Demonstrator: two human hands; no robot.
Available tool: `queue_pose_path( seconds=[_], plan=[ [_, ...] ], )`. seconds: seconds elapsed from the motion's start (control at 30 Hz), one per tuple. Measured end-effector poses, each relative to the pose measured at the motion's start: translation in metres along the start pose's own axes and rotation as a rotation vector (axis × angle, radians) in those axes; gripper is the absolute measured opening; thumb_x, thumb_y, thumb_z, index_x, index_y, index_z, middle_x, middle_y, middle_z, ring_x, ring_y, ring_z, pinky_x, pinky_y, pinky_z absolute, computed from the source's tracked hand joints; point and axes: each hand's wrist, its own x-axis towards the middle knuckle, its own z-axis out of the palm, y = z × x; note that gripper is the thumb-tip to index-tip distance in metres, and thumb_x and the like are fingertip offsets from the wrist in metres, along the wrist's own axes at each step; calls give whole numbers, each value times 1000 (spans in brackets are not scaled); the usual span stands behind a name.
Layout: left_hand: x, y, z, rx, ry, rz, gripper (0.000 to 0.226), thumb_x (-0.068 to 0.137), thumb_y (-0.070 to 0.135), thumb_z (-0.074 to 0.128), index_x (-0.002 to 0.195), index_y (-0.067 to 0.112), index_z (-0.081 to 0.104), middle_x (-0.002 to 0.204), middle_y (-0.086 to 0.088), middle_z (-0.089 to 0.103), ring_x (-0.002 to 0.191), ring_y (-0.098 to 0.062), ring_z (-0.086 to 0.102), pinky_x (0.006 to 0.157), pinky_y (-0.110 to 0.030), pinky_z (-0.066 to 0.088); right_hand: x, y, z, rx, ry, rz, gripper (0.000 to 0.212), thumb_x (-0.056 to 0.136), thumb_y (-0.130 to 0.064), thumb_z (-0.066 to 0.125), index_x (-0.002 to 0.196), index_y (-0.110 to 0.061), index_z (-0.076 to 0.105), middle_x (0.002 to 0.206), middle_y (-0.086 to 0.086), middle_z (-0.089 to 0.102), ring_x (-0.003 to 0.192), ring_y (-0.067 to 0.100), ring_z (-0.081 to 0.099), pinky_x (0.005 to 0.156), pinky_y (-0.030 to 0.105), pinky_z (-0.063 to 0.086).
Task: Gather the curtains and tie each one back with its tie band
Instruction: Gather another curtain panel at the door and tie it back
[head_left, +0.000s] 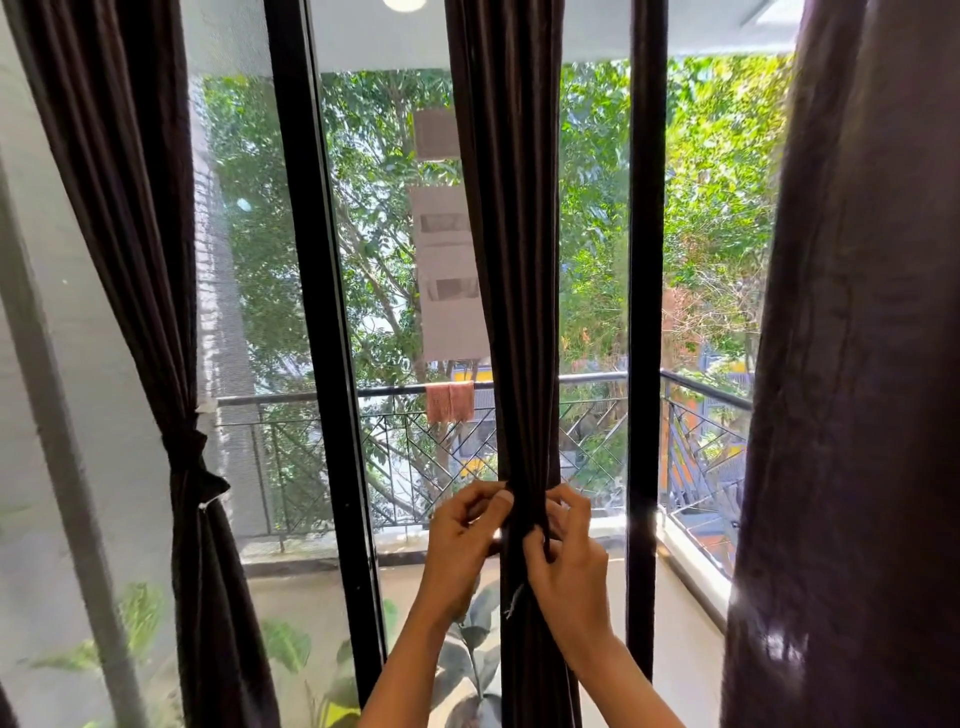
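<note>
I count three dark curtains across the glass doors. The left curtain (156, 291) is gathered and cinched by its tie band (188, 457), knotted at mid-height, with loose ends sticking out to the right. Next comes a black door frame post (322, 312), then the middle curtain (511, 260), bunched into a narrow column. Both hands meet on it at the same level — two hands, one on each side. My left hand (460, 538) is closed, fingers pinching the fabric and the dark band (543, 535) from the left; my right hand (569, 564) is closed as well, thumb and fingers gripping that band against the front of the bunch. A frayed pale thread (513, 603) hangs just below the hands. A second black post (647, 312) stands just right of them. The right curtain (852, 364) hangs loose and untied — it blocks the right edge of the view. Behind the glass: a balcony railing (571, 382) with one pink cloth (450, 401) draped over it, and trees beyond.
</note>
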Motion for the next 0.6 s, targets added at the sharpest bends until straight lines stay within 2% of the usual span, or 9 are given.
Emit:
queue_pose_path(
  seconds=[0.07,0.13,0.23,0.3,0.37,0.43,0.53,0.6],
  plan=[
    [0,-2,-1,17,-8,1,5,87,18,64,84,19,68,91,-12,71,88,-24,67,75,-42,55,-1,-1,0,-35,-27,-23,42,90,-3,55,115,-32,37,102,-3,68,89,6,68,71,34,58],
    [0,-3,-2,40,-7,13,4,84,24,69,84,21,69,88,-7,71,87,-22,67,75,-40,55,-2,-2,-2,-31,-88,-27,43,90,-4,56,115,-33,36,103,-5,66,95,-5,64,78,24,56],
    [1,-2,-4,50,-18,16,12,87,19,63,94,13,70,93,-13,71,91,-25,68,75,-37,57,-4,-4,-6,9,-190,-18,55,86,-3,60,119,-36,31,112,-5,63,104,-15,56,86,14,49],
    [1,-1,-6,37,-38,0,16,91,11,57,100,6,70,97,-18,70,94,-27,68,76,-38,57,-4,-2,-8,42,-215,10,64,84,-1,62,121,-40,28,120,-10,58,108,-10,57,91,19,50],
    [2,1,-7,37,-55,-18,19,93,4,52,102,3,69,99,-18,70,93,-26,68,74,-37,57,-4,-2,-8,73,-226,23,68,82,-1,64,123,-39,26,126,-14,53,110,3,61,93,29,52],
    [4,3,-8,33,-71,-34,21,93,1,50,100,4,69,96,-15,70,90,-22,68,67,-32,56,-4,-4,-10,88,-234,-2,70,79,-3,66,126,-38,27,127,-11,56,109,7,63,93,30,52],
    [7,5,-12,51,-110,-25,20,92,0,51,96,7,70,90,-10,71,88,-21,68,67,-30,55,-6,-8,-14,102,-216,-68,59,82,-8,63,125,-38,36,105,-8,66,91,6,68,82,24,55],
    [8,5,-14,59,-143,4,17,91,0,55,97,5,70,91,-10,71,88,-23,69,70,-33,56,-4,-11,-15,95,-206,-87,45,87,-19,59,123,-38,40,94,-6,68,81,7,69,75,31,58]
  ],
)
